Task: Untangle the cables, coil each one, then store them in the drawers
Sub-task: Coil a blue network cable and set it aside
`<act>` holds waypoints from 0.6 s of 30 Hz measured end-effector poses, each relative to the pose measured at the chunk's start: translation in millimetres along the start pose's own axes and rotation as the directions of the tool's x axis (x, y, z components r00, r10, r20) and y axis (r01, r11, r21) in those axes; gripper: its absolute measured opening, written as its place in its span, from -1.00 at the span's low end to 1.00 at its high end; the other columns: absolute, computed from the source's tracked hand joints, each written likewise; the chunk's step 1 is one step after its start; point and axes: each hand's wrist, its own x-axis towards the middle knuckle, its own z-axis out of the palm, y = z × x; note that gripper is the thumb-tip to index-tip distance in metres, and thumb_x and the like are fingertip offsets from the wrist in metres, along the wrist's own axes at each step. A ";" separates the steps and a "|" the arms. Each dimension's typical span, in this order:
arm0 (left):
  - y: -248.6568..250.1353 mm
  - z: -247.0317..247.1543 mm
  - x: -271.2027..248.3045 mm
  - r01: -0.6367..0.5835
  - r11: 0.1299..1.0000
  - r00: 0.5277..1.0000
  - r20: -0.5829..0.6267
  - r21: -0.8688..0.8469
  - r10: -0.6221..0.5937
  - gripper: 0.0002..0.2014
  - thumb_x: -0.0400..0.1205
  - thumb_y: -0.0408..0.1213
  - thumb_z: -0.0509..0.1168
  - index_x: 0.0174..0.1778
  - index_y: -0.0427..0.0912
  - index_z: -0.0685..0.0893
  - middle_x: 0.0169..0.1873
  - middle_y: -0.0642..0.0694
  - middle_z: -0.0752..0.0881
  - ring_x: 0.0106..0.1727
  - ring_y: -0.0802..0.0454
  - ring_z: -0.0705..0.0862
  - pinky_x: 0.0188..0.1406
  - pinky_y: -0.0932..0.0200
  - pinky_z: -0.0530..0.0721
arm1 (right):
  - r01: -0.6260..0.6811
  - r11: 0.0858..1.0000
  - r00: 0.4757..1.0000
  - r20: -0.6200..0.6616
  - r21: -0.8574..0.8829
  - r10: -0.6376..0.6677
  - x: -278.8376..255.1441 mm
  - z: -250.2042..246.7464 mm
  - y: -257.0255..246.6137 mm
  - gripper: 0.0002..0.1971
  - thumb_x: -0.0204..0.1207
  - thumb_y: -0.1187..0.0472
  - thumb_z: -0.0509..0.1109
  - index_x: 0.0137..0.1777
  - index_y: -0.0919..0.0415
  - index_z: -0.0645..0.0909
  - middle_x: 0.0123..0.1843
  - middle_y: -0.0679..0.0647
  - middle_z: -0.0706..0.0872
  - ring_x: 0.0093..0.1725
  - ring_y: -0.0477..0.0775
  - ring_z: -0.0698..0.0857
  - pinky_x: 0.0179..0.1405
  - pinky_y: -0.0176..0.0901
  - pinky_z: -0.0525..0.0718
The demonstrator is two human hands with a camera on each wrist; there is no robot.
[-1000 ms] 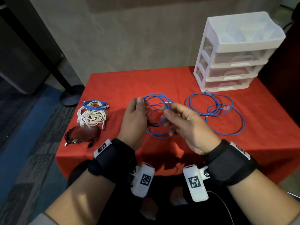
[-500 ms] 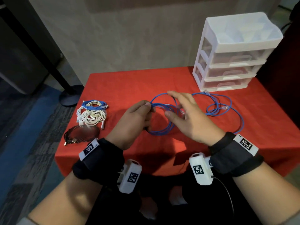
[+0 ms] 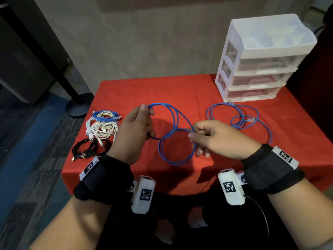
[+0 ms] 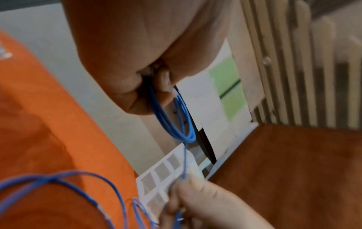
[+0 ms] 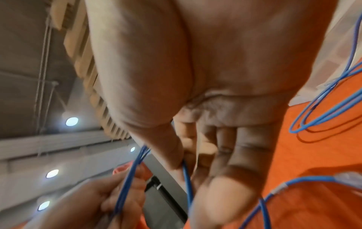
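Spreading apart since earlier | both hands [image 3: 176, 136] pinch blue cable [image 3: 173, 120] loops

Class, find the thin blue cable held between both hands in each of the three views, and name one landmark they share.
Head: thin blue cable loops at centre, between both hands.
Left wrist: hangs from the left hand, centre.
Right wrist: runs down from the right hand, lower centre.
Shared landmark: red tablecloth, orange in the wrist views.
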 end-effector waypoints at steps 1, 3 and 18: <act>-2.2 -0.4 0.0 0.049 0.995 0.999 -0.015 -0.088 -0.050 -0.69 0.87 -0.10 0.04 -0.10 -0.11 0.55 -0.51 0.07 0.26 -0.54 0.17 0.27 -0.38 0.23 0.46 | -0.018 0.999 1.000 -0.025 0.046 0.019 1.7 4.2 2.5 -0.74 0.75 0.22 0.34 -0.06 0.45 0.53 -0.30 0.45 0.66 -0.40 0.19 0.78 -0.39 0.04 0.67; -7.7 1.3 -2.3 0.152 0.964 0.987 -0.017 -0.216 -0.160 -0.70 0.86 -0.07 0.04 -0.12 -0.07 0.54 -0.52 0.08 0.29 -0.54 0.18 0.29 -0.36 0.24 0.45 | -0.015 0.973 0.989 -0.138 0.231 0.048 4.4 12.7 1.5 -0.79 0.76 0.27 0.31 -0.07 0.41 0.54 -0.23 0.48 0.64 -0.38 0.20 0.81 -0.44 -0.03 0.72; -24.0 17.9 -6.6 0.286 0.869 0.925 -0.122 -0.405 -0.361 -0.67 0.86 -0.04 0.05 -0.15 -0.04 0.57 -0.38 0.04 0.52 -0.47 0.18 0.48 -0.41 0.23 0.66 | 0.106 0.950 0.982 -0.179 0.293 -0.055 -2.7 37.6 -15.6 -0.78 0.75 0.17 0.34 -0.03 0.28 0.74 -0.19 0.36 0.75 -0.21 0.03 0.70 -0.32 -0.02 0.68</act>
